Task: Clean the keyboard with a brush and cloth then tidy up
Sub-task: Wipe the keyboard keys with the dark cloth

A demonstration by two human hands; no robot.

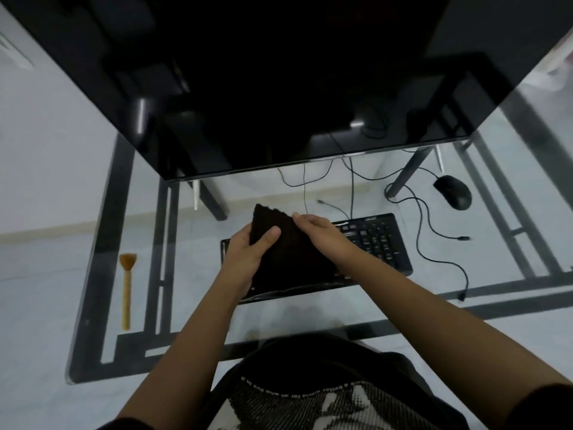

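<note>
A black keyboard (379, 240) lies on the glass desk in front of me, its left and middle part hidden by a dark cloth (288, 256). Both hands hold that cloth above the keys. My left hand (248, 252) grips its left edge, thumb on top. My right hand (319, 232) pinches its upper right edge. A wooden brush (126, 287) with orange-brown bristles lies by itself on the desk at the far left, bristles pointing away from me.
A large dark monitor (263, 88) looms over the back of the glass desk (93, 352). A black mouse (453, 192) sits at the back right, with loose cables (431, 225) trailing beside the keyboard. My lap is below the desk's front edge.
</note>
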